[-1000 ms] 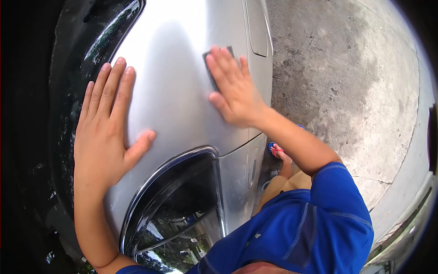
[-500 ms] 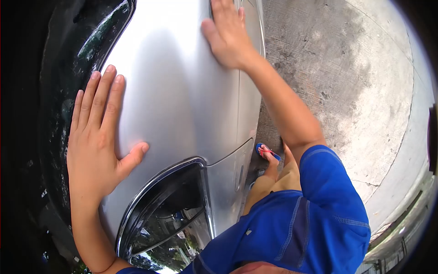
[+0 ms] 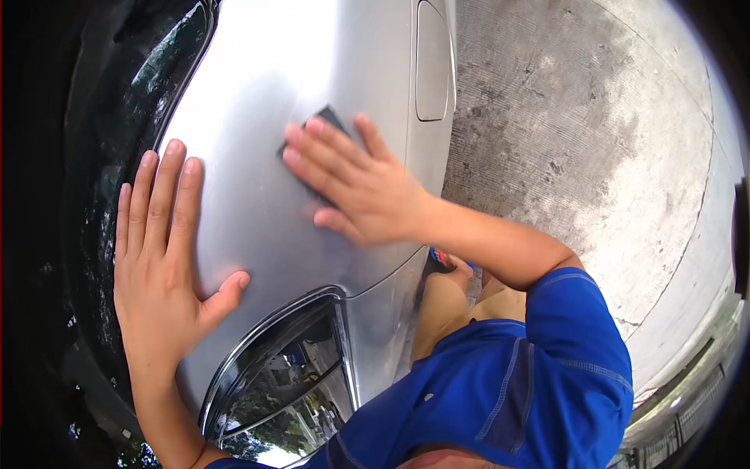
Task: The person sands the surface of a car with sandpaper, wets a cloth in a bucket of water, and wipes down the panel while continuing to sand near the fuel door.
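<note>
My left hand point(image 3: 162, 270) lies flat on the silver car body panel point(image 3: 262, 203), fingers together and thumb spread, along the edge of the dark glass point(image 3: 148, 102). Under the fingers of my right hand point(image 3: 363, 184) is a dark grey, thin, square-cornered sheet of sandpaper point(image 3: 331, 119), pressed flat against the panel. Most of the sheet is hidden beneath the palm and fingers, which are slightly blurred. Its corner sticks out past the fingertips.
A side window point(image 3: 285, 375) with a chrome frame is set into the car below my hands. Farther up the car's side is a fuel door point(image 3: 432, 62). Concrete ground point(image 3: 547, 133) stretches off to the right, and my sandalled foot point(image 3: 449, 262) stands beside the car.
My right hand has come down and left across the panel, and the dark sheet beneath it now shows. My left hand stays flat, slightly lower in the picture.
</note>
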{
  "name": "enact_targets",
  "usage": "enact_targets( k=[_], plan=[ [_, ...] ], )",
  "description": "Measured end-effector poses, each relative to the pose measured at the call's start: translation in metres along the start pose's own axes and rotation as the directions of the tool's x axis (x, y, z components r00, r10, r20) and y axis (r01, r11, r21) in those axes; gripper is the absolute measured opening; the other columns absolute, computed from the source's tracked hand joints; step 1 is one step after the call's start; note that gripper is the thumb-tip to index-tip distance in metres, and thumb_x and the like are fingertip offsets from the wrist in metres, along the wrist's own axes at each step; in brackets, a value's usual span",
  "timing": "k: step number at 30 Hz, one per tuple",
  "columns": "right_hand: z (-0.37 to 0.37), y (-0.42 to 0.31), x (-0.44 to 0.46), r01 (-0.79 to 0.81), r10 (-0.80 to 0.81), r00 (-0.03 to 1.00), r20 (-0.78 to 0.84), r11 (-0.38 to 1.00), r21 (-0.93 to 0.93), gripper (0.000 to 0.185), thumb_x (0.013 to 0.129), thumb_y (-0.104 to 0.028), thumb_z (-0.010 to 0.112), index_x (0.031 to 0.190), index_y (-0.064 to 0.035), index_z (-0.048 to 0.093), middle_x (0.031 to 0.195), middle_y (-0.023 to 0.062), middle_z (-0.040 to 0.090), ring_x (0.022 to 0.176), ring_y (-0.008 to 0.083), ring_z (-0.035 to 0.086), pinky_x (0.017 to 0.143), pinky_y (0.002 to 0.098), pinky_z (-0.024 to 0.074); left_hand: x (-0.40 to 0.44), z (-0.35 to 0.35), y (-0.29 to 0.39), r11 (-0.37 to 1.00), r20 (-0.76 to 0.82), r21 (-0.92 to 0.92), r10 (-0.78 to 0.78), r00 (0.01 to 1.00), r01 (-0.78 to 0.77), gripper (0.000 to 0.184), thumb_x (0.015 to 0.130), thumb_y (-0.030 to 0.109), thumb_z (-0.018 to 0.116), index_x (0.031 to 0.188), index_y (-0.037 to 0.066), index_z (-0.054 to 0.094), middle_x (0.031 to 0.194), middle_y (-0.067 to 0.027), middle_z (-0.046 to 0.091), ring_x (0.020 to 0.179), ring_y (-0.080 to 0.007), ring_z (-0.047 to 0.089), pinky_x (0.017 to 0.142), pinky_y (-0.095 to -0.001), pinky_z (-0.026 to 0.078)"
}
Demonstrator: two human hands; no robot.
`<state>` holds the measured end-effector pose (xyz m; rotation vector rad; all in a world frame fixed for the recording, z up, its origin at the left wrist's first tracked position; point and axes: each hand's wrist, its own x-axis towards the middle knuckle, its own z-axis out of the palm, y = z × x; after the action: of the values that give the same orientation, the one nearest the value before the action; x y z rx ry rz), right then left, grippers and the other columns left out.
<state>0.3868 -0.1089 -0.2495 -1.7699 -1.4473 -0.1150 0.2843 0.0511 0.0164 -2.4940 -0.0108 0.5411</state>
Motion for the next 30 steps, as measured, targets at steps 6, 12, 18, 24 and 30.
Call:
enact_targets(
  k=[6, 12, 18, 24, 30],
  plan=[
    [-0.002, 0.007, 0.027, -0.249, 0.266, 0.952, -0.15, 0.96, 0.126, 0.073, 0.113, -0.048, 0.043, 0.172, -0.0063, 0.035, 0.181, 0.0131, 0.03, 0.17, 0.0283, 0.021, 0.135, 0.0611, -0.0024, 0.007, 0.001, -0.001, 0.999, -0.014, -0.021, 0.028, 1.0, -0.029, 0.107, 0.089, 0.071, 0.063, 0.171, 0.007, 0.04, 0.178, -0.0154, 0.035, 0.167, -0.0361, 0.028, 0.134, -0.0548, 0.024],
    [-0.002, 0.079, 0.033, -0.299, 0.304, 0.931, -0.201, 0.953, 0.06, 0.073, 0.114, -0.049, 0.041, 0.171, -0.0047, 0.035, 0.179, 0.0173, 0.032, 0.169, 0.031, 0.025, 0.134, 0.0638, 0.0026, 0.068, 0.007, 0.002, 0.995, -0.078, 0.023, 0.095, 0.992, -0.093, 0.098, 0.095, 0.062, 0.062, 0.172, 0.008, 0.037, 0.179, -0.013, 0.035, 0.168, -0.0347, 0.026, 0.136, -0.0535, 0.022],
    [0.003, 0.07, 0.031, -0.291, 0.34, 0.878, -0.338, 0.938, 0.188, 0.072, 0.115, -0.049, 0.038, 0.172, -0.0061, 0.033, 0.179, 0.0171, 0.032, 0.168, 0.0322, 0.025, 0.134, 0.0642, 0.0028, 0.078, 0.001, 0.009, 0.999, -0.016, 0.012, 0.04, 0.999, -0.039, 0.076, 0.105, 0.04, 0.048, 0.174, 0.012, 0.034, 0.181, -0.0105, 0.031, 0.169, -0.0326, 0.024, 0.137, -0.0506, 0.019],
    [-0.007, 0.053, 0.048, -0.231, 0.294, 0.922, -0.253, 0.94, 0.25, 0.072, 0.114, -0.048, 0.042, 0.171, -0.0057, 0.033, 0.179, 0.0166, 0.033, 0.167, 0.0335, 0.027, 0.133, 0.0661, 0.0041, 0.077, 0.002, 0.01, 0.999, -0.017, 0.013, 0.05, 0.999, -0.05, 0.071, 0.109, 0.038, 0.041, 0.174, 0.011, 0.034, 0.181, -0.0101, 0.031, 0.169, -0.0332, 0.022, 0.137, -0.0508, 0.018],
    [0.021, -0.034, -0.01, -0.006, 0.036, 0.994, -0.099, 0.957, 0.289, 0.067, 0.116, -0.045, 0.04, 0.171, -0.0064, 0.036, 0.178, 0.0171, 0.034, 0.166, 0.0306, 0.03, 0.135, 0.0607, 0.0041, 0.078, 0.007, 0.003, 0.997, -0.069, -0.037, 0.071, 0.995, -0.074, 0.07, 0.114, 0.049, 0.031, 0.173, 0.011, 0.036, 0.181, -0.0094, 0.032, 0.169, -0.0324, 0.022, 0.137, -0.0498, 0.018]
  ],
)
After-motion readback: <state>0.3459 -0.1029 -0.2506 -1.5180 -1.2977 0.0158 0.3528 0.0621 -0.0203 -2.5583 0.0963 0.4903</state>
